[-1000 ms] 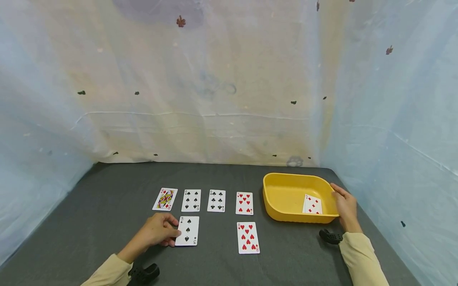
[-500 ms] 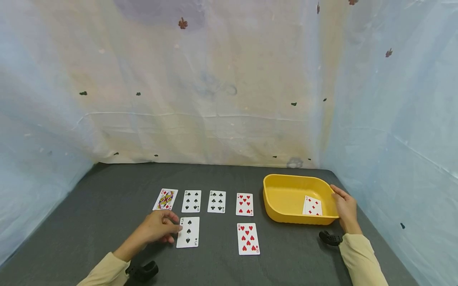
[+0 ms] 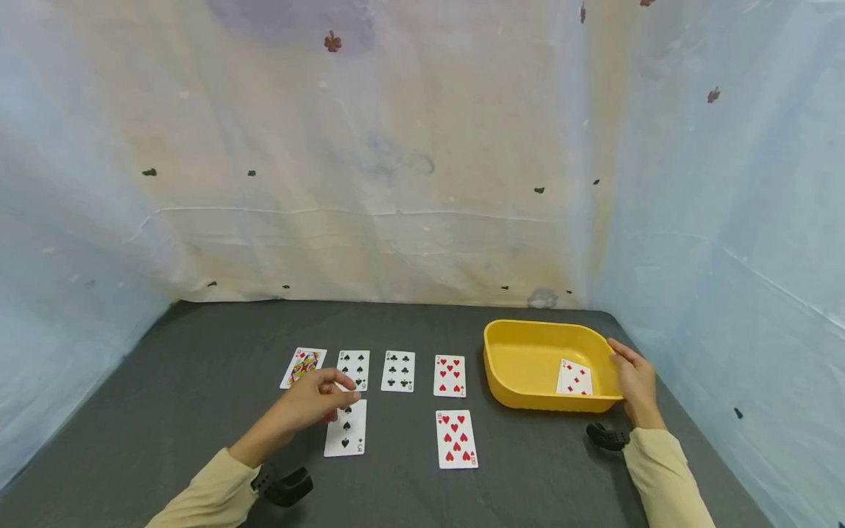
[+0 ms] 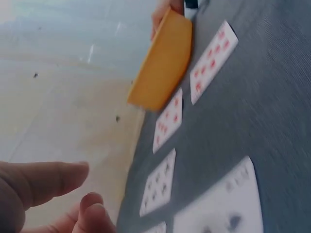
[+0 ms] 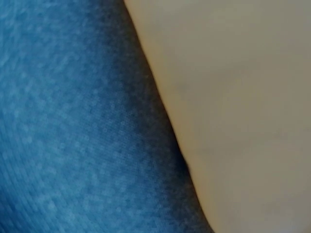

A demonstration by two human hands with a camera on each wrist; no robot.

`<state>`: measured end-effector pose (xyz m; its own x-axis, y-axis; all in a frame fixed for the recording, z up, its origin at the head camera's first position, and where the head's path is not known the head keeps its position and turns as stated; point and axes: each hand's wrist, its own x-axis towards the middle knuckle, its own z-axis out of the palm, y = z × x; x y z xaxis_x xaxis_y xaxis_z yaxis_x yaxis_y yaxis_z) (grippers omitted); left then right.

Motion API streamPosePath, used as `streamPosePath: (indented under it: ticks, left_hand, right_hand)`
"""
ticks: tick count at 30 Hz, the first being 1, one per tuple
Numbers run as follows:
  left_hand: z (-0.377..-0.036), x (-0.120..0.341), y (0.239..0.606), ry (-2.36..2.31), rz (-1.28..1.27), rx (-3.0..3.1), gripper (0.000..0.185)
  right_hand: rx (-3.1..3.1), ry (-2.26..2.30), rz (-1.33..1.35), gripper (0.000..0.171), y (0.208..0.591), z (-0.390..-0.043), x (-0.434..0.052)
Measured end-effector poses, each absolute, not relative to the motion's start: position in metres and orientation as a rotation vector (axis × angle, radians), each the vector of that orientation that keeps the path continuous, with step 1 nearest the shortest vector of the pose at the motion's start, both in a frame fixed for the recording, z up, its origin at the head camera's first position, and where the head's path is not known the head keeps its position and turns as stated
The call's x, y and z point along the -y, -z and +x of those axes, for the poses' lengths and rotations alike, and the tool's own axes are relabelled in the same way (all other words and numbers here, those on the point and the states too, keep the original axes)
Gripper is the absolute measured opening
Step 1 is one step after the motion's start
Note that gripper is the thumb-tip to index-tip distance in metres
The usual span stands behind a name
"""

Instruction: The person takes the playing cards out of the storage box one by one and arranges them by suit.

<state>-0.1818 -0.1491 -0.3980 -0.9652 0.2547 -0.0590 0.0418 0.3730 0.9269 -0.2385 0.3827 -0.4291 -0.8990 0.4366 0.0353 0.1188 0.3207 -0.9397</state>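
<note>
In the head view my left hand (image 3: 310, 402) hovers over the top of the three of spades (image 3: 346, 433) and overlaps the six of spades (image 3: 354, 364). Its thumb and fingers are apart with nothing between them, as the left wrist view confirms. The queen of diamonds (image 3: 301, 362) lies just beyond, partly covered by this hand. At the right, my right hand (image 3: 637, 385) grips the rim of a yellow plastic tray (image 3: 531, 335). Inside that tray lies a diamond card (image 3: 574, 377), its lower part hidden by the front wall.
The six of clubs (image 3: 398, 371) and seven of hearts (image 3: 450, 375) continue the back row. Nearer me lies the eight of hearts (image 3: 457, 440). Dark grey cloth (image 3: 528, 484) covers the table, and pale hanging sheets (image 3: 396, 183) enclose its back and sides.
The left hand has let go of the three of spades, lifted, and moved right and away from me. The card stays on the cloth. The right hand keeps its grip on the tray.
</note>
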Motion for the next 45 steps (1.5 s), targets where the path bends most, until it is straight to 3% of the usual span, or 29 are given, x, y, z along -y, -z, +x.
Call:
streamPosePath:
  ticks: [19,45]
  left_hand:
    - [-0.208,0.076,0.367,-1.815,0.399,-2.2,0.026]
    - [-0.234,-0.038,0.354,-2.022,0.524,-2.008,0.019]
  right_hand:
    - [2.281,-1.629,-0.54,0.044,0.43,-0.241,-0.384]
    - [2.289,-1.655,-0.532,0.044,0.429,-0.24,-0.383]
